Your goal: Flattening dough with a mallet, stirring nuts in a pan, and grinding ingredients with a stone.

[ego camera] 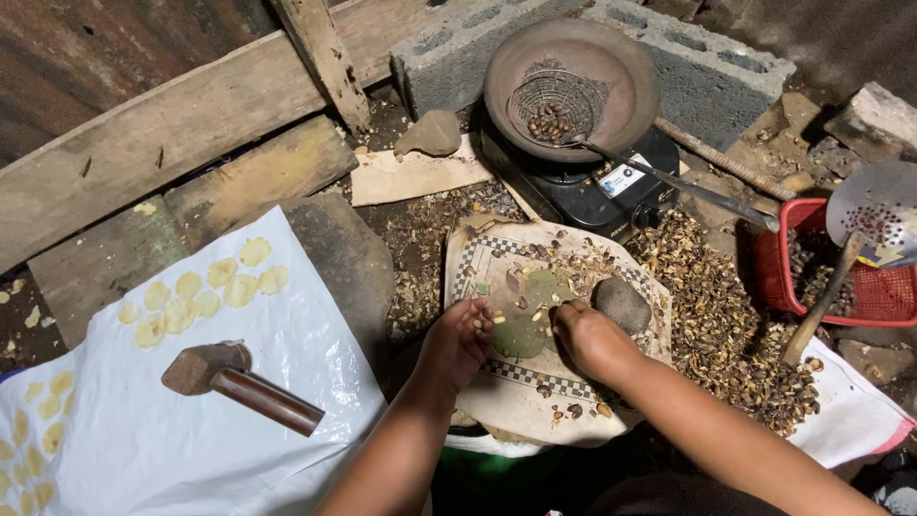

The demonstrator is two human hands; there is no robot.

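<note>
Best done with left hand (461, 336) cupped, fingers curled loosely round a few pale kernels, and right hand (590, 336) pinched shut, seemingly on one nut, both low over the green pad (521, 336) between them. Beyond right hand: one stone (622, 303), one stove (583, 196), one pan (626, 81); left of left hand, one hammer (244, 382).

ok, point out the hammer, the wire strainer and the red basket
hammer (202, 367), head view, on its block head
wire strainer (554, 105), head view, on its mesh bowl
red basket (776, 250), head view, on its left wall
</note>
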